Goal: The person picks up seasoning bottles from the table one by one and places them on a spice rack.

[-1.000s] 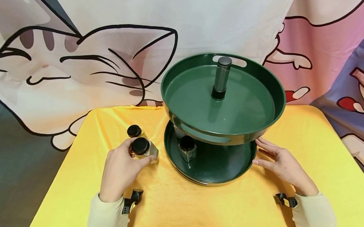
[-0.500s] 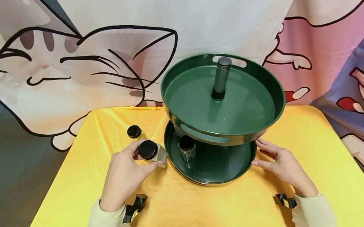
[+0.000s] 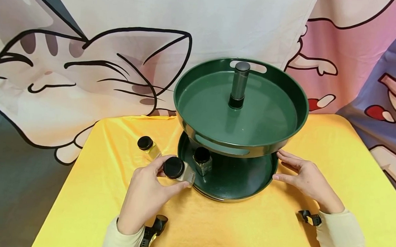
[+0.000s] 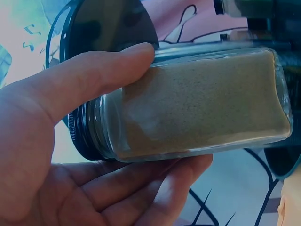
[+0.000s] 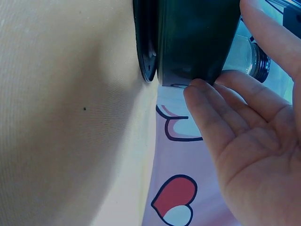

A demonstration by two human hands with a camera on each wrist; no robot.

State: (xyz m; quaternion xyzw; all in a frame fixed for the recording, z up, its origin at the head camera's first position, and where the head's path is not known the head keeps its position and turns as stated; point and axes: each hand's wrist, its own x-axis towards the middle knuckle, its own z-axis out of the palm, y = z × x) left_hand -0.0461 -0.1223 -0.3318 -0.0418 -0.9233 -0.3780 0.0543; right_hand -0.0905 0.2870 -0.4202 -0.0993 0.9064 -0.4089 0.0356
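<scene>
In my left hand is a square glass spice jar of tan powder with a black lid. Thumb and fingers grip it from two sides; it tilts, its base at the left rim of the lower green tray. Whether it touches that rim I cannot tell. Inside the tray, at its left, stands another black-lidded jar. My right hand rests its fingertips against the tray's right outer side, fingers fairly straight. A jar with yellowish contents stands on the cloth beyond my left hand.
Above the lower tray sits a wider green tray with handle slots and a dark central post; it hides the lower tray's back. Yellow cloth covers the table. A printed cartoon curtain hangs behind.
My left hand has carried the spice jar rightward and slightly nearer, from beside the yellowish jar to the lower tray's left rim, tilting it more. My right hand stays at the tray's side.
</scene>
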